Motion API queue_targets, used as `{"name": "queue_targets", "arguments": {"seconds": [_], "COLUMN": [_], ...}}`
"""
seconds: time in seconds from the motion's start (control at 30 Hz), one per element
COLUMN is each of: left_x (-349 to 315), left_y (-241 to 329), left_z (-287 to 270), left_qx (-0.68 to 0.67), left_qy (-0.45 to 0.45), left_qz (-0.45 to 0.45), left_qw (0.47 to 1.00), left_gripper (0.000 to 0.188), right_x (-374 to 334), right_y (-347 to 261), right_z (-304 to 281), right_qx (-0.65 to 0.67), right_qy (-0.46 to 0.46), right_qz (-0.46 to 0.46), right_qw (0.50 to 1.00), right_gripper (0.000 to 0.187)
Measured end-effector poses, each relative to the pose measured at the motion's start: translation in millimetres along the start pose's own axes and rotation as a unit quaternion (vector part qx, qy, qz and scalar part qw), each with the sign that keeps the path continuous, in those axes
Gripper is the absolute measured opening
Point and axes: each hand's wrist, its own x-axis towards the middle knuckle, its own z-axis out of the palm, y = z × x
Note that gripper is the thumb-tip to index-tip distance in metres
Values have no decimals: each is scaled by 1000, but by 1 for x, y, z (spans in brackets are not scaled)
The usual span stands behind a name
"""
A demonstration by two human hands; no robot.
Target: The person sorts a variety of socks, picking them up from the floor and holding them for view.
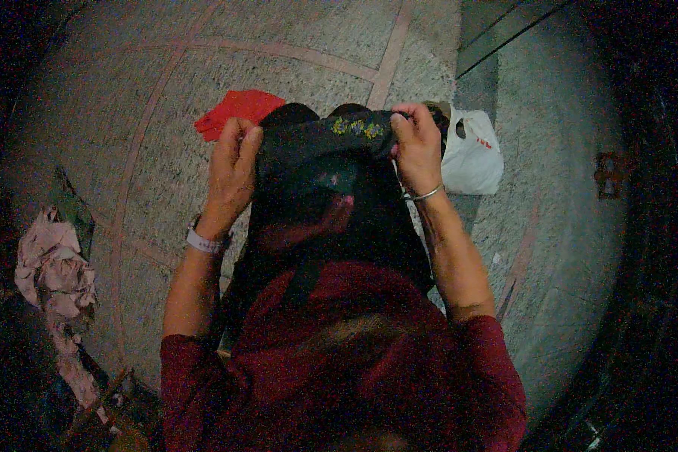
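Observation:
A dark piece of fabric (301,143) is stretched across my lap between both hands, with a small yellow and pale flower-like pattern near its upper right edge. My left hand (233,166) is closed, thumb against fingers, at the fabric's left end. At its right end my right hand (418,147) pinches the edge between thumb and curled fingers. Below the fabric, my dark-clothed lap is dim, and its details are hard to make out.
Beyond my left hand a red sheet or cloth (241,109) lies on the paved ground (309,68). A white plastic bag (472,162) stands past my right hand, beside a dark object partly hidden. Crumpled pinkish paper or cloth (53,260) is at the far left.

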Motion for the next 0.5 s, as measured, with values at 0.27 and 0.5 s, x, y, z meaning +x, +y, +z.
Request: {"name": "queue_targets", "arguments": {"seconds": [0.27, 0.5], "left_x": [24, 9], "left_y": [-18, -44], "left_z": [-3, 8], "left_qx": [62, 3], "left_qy": [-67, -86], "left_qz": [-24, -110], "left_qw": [996, 990], "left_gripper": [20, 21], "right_x": [5, -1], "right_y": [1, -15], "right_z": [-14, -18], "right_qx": [-77, -241], "right_qy": [-165, -156], "right_qz": [11, -200], "right_qw": [983, 937], "right_gripper": [13, 24]}}
